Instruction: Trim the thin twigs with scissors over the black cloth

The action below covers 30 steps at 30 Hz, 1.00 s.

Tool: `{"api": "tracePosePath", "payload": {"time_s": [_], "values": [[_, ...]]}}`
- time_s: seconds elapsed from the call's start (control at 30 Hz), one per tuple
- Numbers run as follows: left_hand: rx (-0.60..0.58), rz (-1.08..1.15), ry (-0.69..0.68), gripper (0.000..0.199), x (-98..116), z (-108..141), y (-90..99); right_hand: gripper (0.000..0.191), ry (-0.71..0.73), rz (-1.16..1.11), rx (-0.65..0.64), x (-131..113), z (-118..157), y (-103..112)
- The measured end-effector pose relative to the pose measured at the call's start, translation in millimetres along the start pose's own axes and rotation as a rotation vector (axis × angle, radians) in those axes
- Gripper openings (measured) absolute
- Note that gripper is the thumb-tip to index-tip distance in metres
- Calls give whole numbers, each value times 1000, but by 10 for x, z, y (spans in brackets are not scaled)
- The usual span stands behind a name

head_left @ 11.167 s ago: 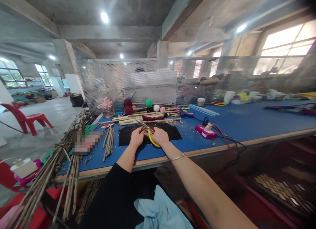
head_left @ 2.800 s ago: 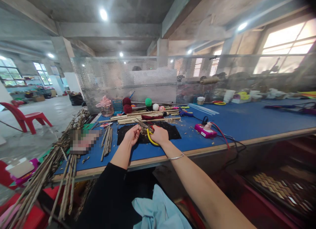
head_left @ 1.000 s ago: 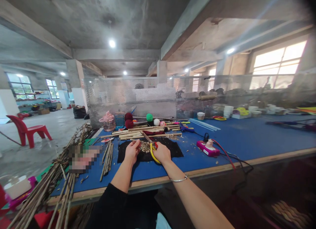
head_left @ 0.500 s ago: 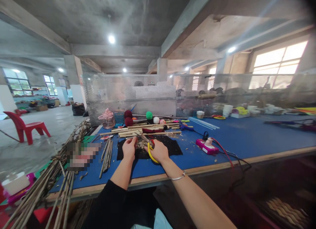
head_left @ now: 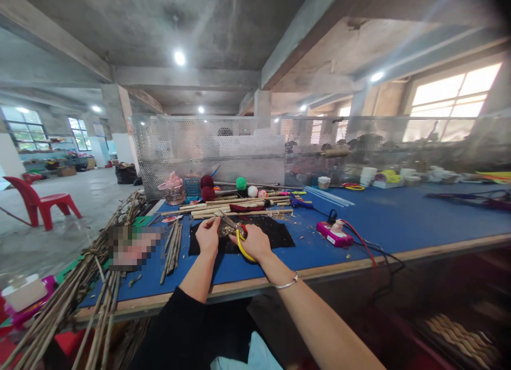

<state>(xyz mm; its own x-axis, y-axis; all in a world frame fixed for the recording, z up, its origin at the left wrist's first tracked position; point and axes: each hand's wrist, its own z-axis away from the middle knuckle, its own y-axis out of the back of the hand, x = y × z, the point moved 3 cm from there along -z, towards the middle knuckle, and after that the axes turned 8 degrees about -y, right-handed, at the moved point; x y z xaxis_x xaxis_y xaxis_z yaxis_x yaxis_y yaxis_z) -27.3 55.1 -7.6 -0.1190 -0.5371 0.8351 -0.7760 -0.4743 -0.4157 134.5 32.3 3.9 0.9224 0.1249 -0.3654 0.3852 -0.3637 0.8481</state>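
Observation:
My right hand (head_left: 256,243) is closed round the yellow handle of a pair of scissors (head_left: 241,243). The metal blades point up and left, toward the fingertips of my left hand (head_left: 208,236). That left hand is pinched; whatever is between its fingers is too small to make out. Both hands are over a black cloth (head_left: 281,233) on the blue table, with small pale chips (head_left: 229,230) heaped between them. Behind the cloth lie several peeled wooden sticks (head_left: 255,213).
Thin brown sticks (head_left: 173,250) lie left of the cloth, beside a large bundle of branches (head_left: 90,263). A pink power strip (head_left: 334,235) with cables sits to the right. Yarn balls (head_left: 240,183) and a clear jar (head_left: 174,193) stand near the mesh partition (head_left: 207,151).
The view has shifted slightly. My hands remain over the cloth, with the scissors in the right one and the blades near the left fingertips.

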Motion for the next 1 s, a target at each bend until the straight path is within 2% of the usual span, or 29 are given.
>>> {"api": "tracePosePath", "payload": {"time_s": [0.17, 0.3, 0.57, 0.7, 0.83, 1.0], "values": [[-44, 35, 13, 35, 97, 64, -53, 52, -79, 17, -46, -19, 14, 14], [-91, -12, -9, 35, 73, 54, -55, 56, -113, 45, -66, -35, 32, 43], [-144, -101, -130, 25, -7, -17, -28, 61, -119, 53, -120, -38, 34, 28], [-177, -273, -211, 20, 36, 30, -31, 60, -120, 51, -144, -41, 30, 24], [-317, -468, -320, 17, 85, 146, -106, 61, -144, 48, -127, -31, 15, 24], [-316, -436, -276, 16, 76, 156, -114, 62, -160, 42, -70, -12, -8, 7]]}}
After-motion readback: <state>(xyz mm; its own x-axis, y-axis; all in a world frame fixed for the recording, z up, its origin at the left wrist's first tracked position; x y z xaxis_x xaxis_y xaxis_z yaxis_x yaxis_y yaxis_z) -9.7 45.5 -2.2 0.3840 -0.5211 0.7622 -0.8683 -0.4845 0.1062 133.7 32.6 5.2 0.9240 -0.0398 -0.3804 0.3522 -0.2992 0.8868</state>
